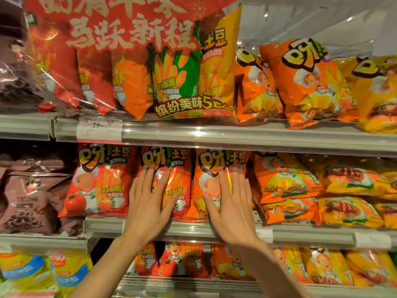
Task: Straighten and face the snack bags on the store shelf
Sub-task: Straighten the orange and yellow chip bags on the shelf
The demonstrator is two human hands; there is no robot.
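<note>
While both arms are reaching up from the bottom edge, the left hand (148, 203) is lying flat with straight, spread fingers against a red snack bag (171, 181) on the middle shelf (193, 230), and the right hand (231, 203) is pressing the same way, fingers straight, on the orange snack bag (211, 181) just beside it. Neither hand is curling round anything. Each palm is covering much of the lower print on its bag, so the pictures there are hard to make out. Another red bag (101, 179) is standing upright to the left of the pair, apart from the hands.

To the right, orange and yellow bags (285, 186) are lying tilted and stacked on one another, running out past the frame's right edge. Brown bags (28, 201) are sitting at the far left, partly cut off. On the upper shelf (214, 134), a multi-pack (193, 82) wrapped in clear film is leaning behind a red banner (120, 24) that is hiding its top, and a price label (98, 131) on the rail is too blurred to read fully. Below, the forearms are blocking part of the bottom row of bags (182, 259).
</note>
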